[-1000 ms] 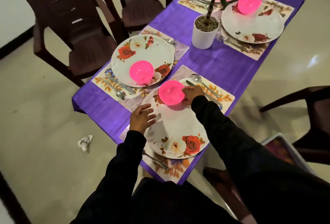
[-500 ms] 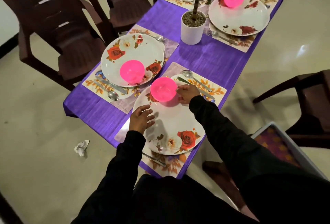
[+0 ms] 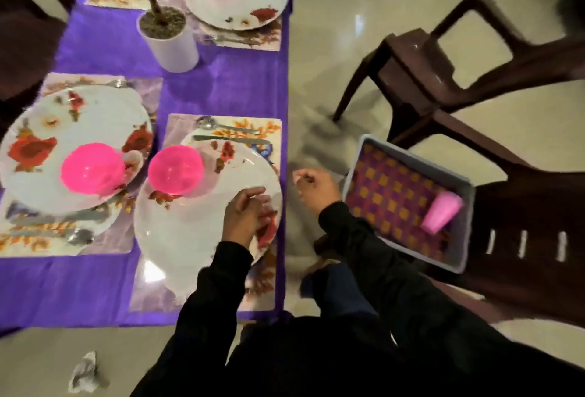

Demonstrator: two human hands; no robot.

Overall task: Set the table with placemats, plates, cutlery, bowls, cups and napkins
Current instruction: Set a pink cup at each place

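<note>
Head view: we're hovering our left hand (image 3: 245, 217), fingers loosely curled and holding nothing, over the near plate (image 3: 190, 238). Our right hand (image 3: 315, 186), also loosely curled and empty, is heading toward the tray (image 3: 462, 225), probably for the pink cup (image 3: 440, 212) lying inside.

Open floor between the purple-clothed table (image 3: 221, 79) edge and the grey rectangular tray (image 3: 462, 238) on the dark brown plastic chair (image 3: 522, 206): free passage there. Inside the tray, bare checked lining beside a pink plastic cup (image 3: 440, 212) lying tilted. On the table, little bare cloth: floral plates, pink bowls, and a white cylindrical plant pot (image 3: 172, 41) blocking the middle.
</note>
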